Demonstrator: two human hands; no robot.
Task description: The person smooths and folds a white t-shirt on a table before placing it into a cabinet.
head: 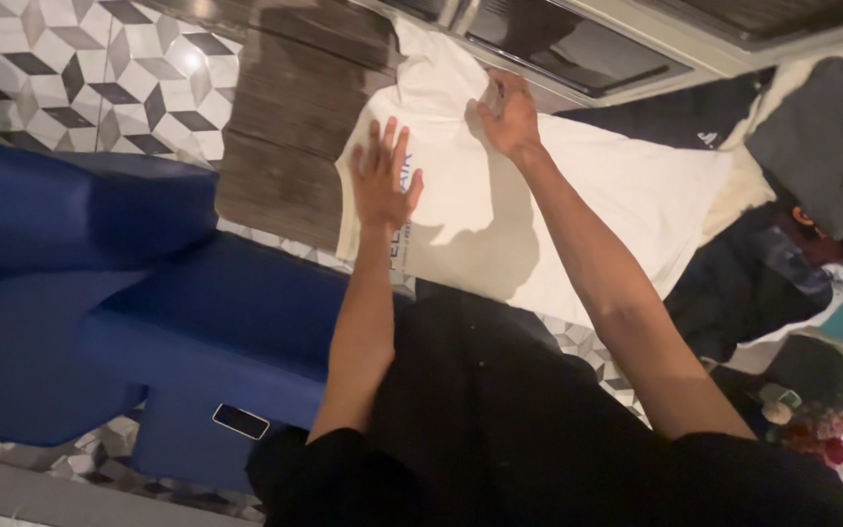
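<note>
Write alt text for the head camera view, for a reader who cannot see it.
A person's two bare hands press on a white T-shirt spread over a wooden table: the left hand lies flat and open, the right hand pinches the fabric. Blue seating with a phone on it stands left; dark clothes are piled right.

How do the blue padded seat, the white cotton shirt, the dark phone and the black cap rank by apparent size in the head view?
1. Blue padded seat, though it lies nearer the camera.
2. White cotton shirt.
3. Black cap.
4. Dark phone.
</note>
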